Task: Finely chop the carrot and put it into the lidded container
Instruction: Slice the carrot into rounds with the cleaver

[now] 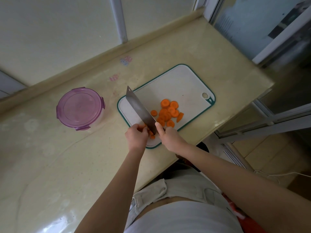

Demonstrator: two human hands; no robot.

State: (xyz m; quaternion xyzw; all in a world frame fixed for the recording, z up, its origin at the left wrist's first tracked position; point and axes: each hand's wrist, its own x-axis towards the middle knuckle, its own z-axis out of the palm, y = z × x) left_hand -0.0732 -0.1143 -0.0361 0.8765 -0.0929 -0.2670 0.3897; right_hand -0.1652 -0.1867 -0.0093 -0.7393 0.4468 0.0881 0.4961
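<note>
The left hand (pixel 137 136) pinches the short carrot end (pixel 152 136) right against the cleaver (pixel 140 108) that the right hand (pixel 170 137) grips tightly, so a slip may cut that hand.

Right hand (pixel 170 137) grips a cleaver (pixel 140 111) over carrot pieces (pixel 150 132) held by the left hand (pixel 136 136). Carrot slices (pixel 168 113) lie on the cutting board (pixel 176 84).

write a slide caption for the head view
Right hand chops carrot with a cleaver on the cutting board, left hand holding it; lidded container closed.
</note>
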